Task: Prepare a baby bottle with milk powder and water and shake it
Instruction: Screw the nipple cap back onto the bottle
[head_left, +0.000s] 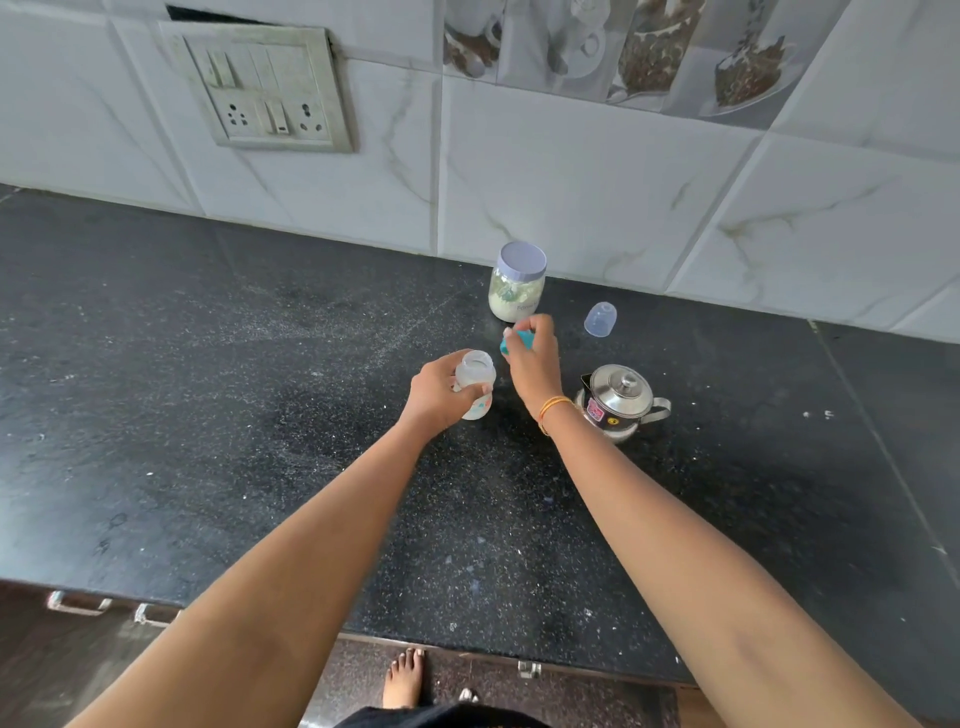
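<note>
frosted plastic bottle (475, 382) in left hand (435, 395), teal ring (514, 344) in right hand (532, 364)

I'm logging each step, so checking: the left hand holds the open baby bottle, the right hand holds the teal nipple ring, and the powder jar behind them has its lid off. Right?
Not quite. The head view shows the powder jar with its lilac lid still on. The rest stands: the left hand holds the open baby bottle, and the right hand holds the teal nipple ring.
</note>
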